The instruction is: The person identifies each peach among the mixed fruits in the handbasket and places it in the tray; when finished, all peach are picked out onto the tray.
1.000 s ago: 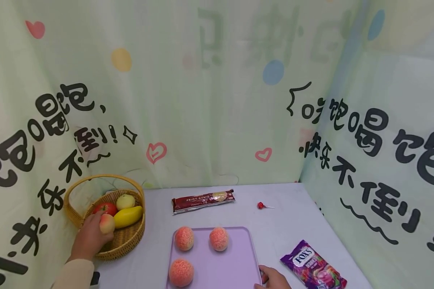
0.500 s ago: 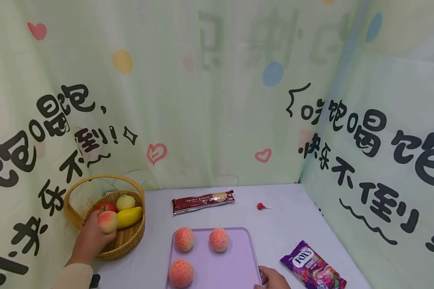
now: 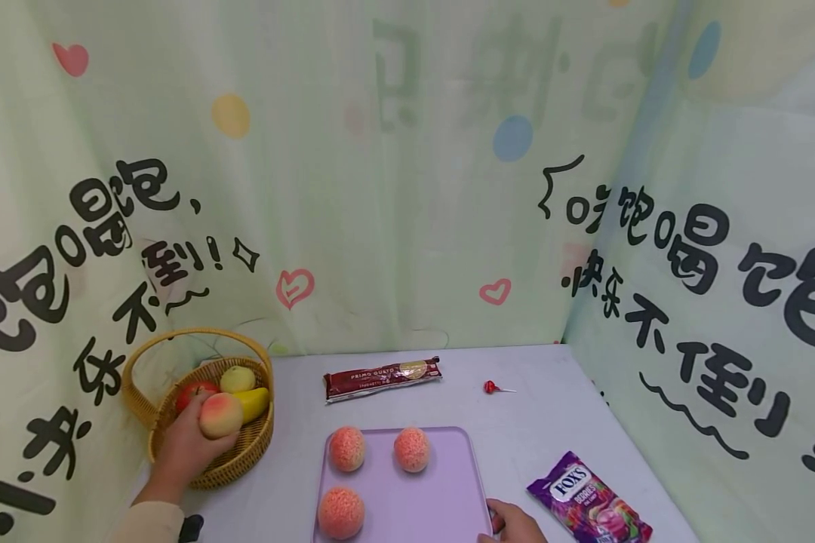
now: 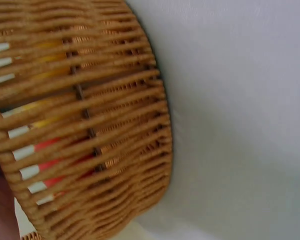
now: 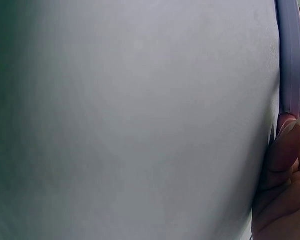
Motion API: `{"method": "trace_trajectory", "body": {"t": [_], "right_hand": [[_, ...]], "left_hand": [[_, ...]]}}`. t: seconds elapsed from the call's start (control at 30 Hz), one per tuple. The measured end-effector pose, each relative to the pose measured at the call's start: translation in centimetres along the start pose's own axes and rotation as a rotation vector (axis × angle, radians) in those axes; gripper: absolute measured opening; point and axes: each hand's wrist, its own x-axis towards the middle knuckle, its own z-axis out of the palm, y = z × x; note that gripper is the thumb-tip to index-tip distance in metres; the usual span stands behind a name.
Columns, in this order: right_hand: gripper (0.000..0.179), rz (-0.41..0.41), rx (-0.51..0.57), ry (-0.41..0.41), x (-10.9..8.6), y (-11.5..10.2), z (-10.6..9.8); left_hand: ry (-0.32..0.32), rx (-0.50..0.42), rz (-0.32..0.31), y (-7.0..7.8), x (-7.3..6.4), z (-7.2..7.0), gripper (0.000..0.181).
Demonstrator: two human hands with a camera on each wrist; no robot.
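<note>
My left hand (image 3: 185,451) holds a yellow-and-pink peach (image 3: 220,415) over the front of a wicker basket (image 3: 239,466). Behind the peach, the basket holds a red fruit, possibly a tomato (image 3: 192,394), a pale yellow-green round fruit (image 3: 238,379) and a long yellow fruit (image 3: 255,403). The left wrist view is mostly basket side (image 4: 115,125), with the hand barely showing at the left edge. My right hand (image 3: 516,523) grips the right edge of a light purple tray (image 3: 428,494); its fingers (image 5: 287,147) show at the tray edge in the right wrist view.
Three rough pink-orange balls lie on the tray, one of them a near-left ball (image 3: 341,513). Behind it is a dark red spaghetti packet (image 3: 382,379). A red lollipop (image 3: 491,387) and a purple Fox's candy bag (image 3: 587,498) lie right. Printed curtains (image 3: 407,226) enclose the table.
My left hand has lifted the peach slightly and carried it to the right across the basket, so it now covers part of the yellow fruit. The right hand and tray stay put.
</note>
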Motion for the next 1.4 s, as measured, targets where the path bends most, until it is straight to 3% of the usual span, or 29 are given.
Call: {"method": "trace_trajectory", "body": {"t": [0.3, 0.8, 1.2, 1.4], "right_hand": [[0.057, -0.012, 0.007, -0.001, -0.1, 0.1, 0.0], [0.053, -0.042, 0.007, -0.007, 0.0, 0.0, -0.1], [0.056, -0.054, 0.001, 0.002, 0.0, 0.2, -0.1], [0.056, -0.068, 0.028, -0.001, 0.0, 0.5, -0.1]], "left_hand": [[-0.015, 0.006, 0.011, 1.0, -0.3, 0.7, 0.09], [-0.044, -0.047, 0.059, 3.8, -0.7, 1.4, 0.088], [-0.069, -0.109, 0.084, 6.1, -1.1, 2.8, 0.093], [-0.11, -0.118, 0.073, 7.5, -1.5, 3.2, 0.094]]}}
